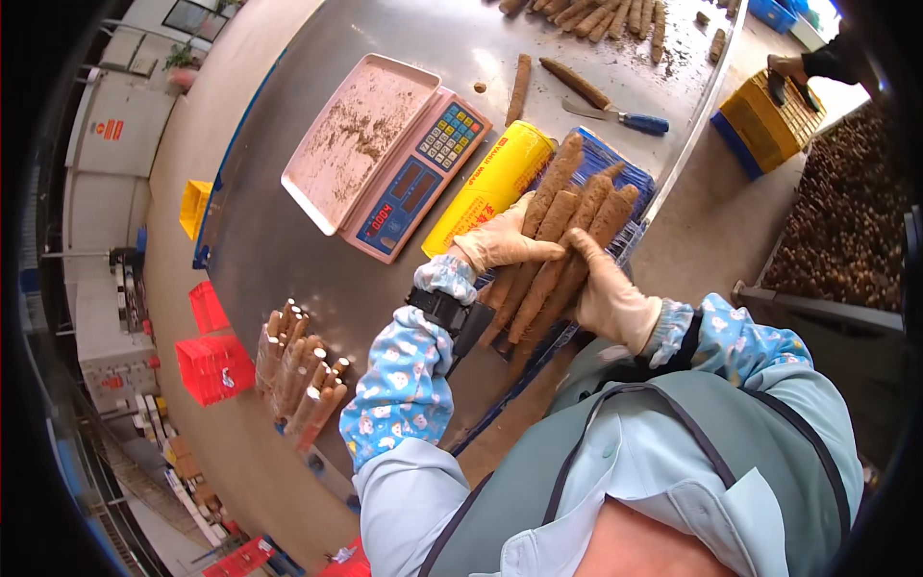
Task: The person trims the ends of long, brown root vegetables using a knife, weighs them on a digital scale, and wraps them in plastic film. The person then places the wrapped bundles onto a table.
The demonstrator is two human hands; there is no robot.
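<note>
Several long brown yam roots (559,216) lie side by side as a bundle in front of me, soil still on their skins. My left hand (505,238), in a pale glove, grips the bundle from the left with its thumb across the roots. From the right, my gloved right hand (613,296) holds the same bundle, its thumb close to the left thumb. Beneath the roots is a film-covered blue block (638,180) at the table edge. A yellow roll of wrap (487,191) lies beside it. The fingers under the roots are hidden.
A pink digital scale (418,180) with a soiled tray stands on the metal table (310,94). Beyond the roll are a blue-handled knife (642,122), loose roots (519,90) and a root pile (606,14). Wrapped bundles (296,368) stand at left. A person's feet rest on a yellow crate (764,115).
</note>
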